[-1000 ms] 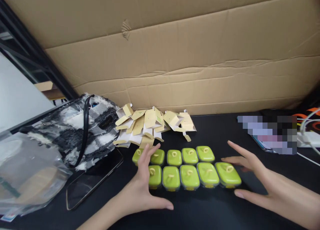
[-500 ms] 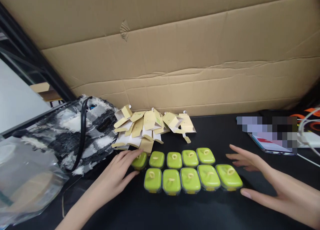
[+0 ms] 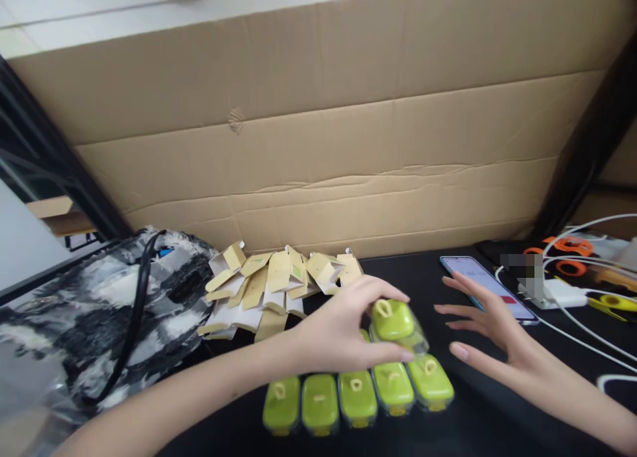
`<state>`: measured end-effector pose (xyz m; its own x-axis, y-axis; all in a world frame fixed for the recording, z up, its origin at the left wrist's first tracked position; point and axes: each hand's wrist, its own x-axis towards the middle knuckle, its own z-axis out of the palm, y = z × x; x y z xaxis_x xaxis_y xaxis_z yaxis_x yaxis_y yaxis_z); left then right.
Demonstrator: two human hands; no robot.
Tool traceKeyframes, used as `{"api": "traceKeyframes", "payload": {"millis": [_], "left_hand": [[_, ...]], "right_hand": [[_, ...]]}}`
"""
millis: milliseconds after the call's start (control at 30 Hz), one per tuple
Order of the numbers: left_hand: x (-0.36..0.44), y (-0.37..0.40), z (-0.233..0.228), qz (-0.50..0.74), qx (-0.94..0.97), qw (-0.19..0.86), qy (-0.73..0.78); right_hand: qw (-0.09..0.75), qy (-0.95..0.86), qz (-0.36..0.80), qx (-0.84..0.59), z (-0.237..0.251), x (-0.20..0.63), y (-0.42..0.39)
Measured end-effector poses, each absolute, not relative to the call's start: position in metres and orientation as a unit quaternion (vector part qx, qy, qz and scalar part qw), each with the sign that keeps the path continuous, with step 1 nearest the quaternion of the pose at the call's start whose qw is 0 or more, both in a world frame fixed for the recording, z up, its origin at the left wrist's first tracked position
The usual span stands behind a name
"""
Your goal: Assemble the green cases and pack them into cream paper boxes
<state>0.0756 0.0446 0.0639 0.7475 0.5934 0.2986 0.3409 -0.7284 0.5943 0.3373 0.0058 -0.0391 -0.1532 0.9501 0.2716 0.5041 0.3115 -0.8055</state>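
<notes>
My left hand [image 3: 355,324] reaches across to the right with its fingers closed around a small container with a green lid [image 3: 393,319]. A yellowish loop sits on that lid, and clear plastic shows at its lower right. Below the hand lies a front row of several matching containers, among them a green-lidded container [image 3: 318,404] near the left end and another [image 3: 432,381] at the right end. Behind it, the back row is mostly hidden by my hand and forearm. Just right of the held container, my right hand [image 3: 490,324] hovers open, fingers spread, holding nothing.
Opened cardboard boxes [image 3: 279,281] lie piled behind the containers. At left is a fluffy black-and-white bundle [image 3: 174,291] with a black strap [image 3: 139,311]. A phone [image 3: 478,278], a white charger [image 3: 562,294] with cables and orange-handled scissors [image 3: 570,248] lie right. A cardboard wall [image 3: 323,158] stands behind.
My left hand has moved from the back row's left end to its right end, now gripping a container. My right hand stays open, nearer the held container. The camera view has tilted up.
</notes>
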Motion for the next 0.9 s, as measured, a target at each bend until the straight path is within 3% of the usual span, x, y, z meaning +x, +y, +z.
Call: {"api": "traceKeyframes", "payload": {"millis": [167, 400, 667, 767, 900], "left_hand": [[0.128, 0.08, 0.036, 0.129, 0.937, 0.232, 0.226], [0.134, 0.093, 0.015, 0.044, 0.934, 0.246, 0.256], [0.101, 0.073, 0.037, 0.064, 0.904, 0.283, 0.315], [0.057, 0.049, 0.048, 0.103, 0.893, 0.255, 0.357], [0.002, 0.013, 0.032, 0.153, 0.849, 0.125, 0.49]], "right_hand": [[0.414, -0.681, 0.313, -0.517, -0.051, 0.337, 0.005], [0.382, -0.687, 0.371, -0.495, -0.05, 0.331, -0.001], [0.328, -0.676, 0.423, -0.507, -0.05, 0.326, 0.0], [0.27, -0.727, 0.347, -0.528, -0.045, 0.328, -0.001], [0.223, -0.8, 0.194, -0.522, -0.032, 0.321, -0.001]]}}
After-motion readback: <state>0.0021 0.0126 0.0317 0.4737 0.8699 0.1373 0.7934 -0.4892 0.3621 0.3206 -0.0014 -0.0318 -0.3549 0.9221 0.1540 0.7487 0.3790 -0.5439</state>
